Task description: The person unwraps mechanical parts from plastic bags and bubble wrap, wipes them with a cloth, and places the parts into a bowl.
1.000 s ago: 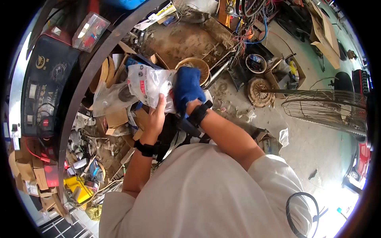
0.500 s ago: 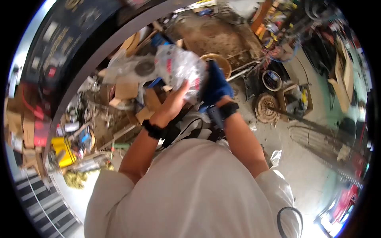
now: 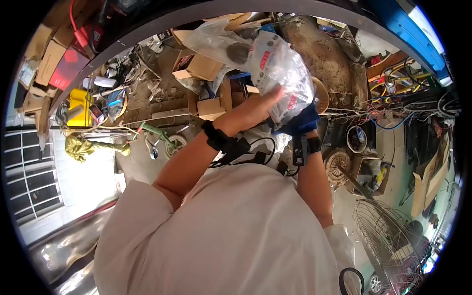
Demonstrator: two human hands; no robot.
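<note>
A clear plastic bag [image 3: 282, 73] with red print and dark spots stands out in front of my chest, crumpled and shiny. Wrapped around its near left side is my left hand [image 3: 258, 107], the thumb lying on the plastic. Dark blue fabric [image 3: 301, 121] shows below and behind the bag at the end of my right arm. It covers my right hand, whose fingers are hidden; whether it is a glove or a cloth I cannot tell. What the bag contains is unclear. Both wrists wear black bands.
A dark shelf edge [image 3: 236, 9] arches across the top. Beyond are cardboard boxes [image 3: 204, 66], a yellow container [image 3: 79, 107] and a brown round basin [image 3: 320, 96]. Tangled cables [image 3: 393, 105] lie at right, above a round ribbed disc [image 3: 337, 166] and a wire fan guard [image 3: 381, 221].
My view has swung to the left, bringing the window grille and green wheeled object into sight. The bag stays in my left hand, and now overlaps most of the blue fabric.
</note>
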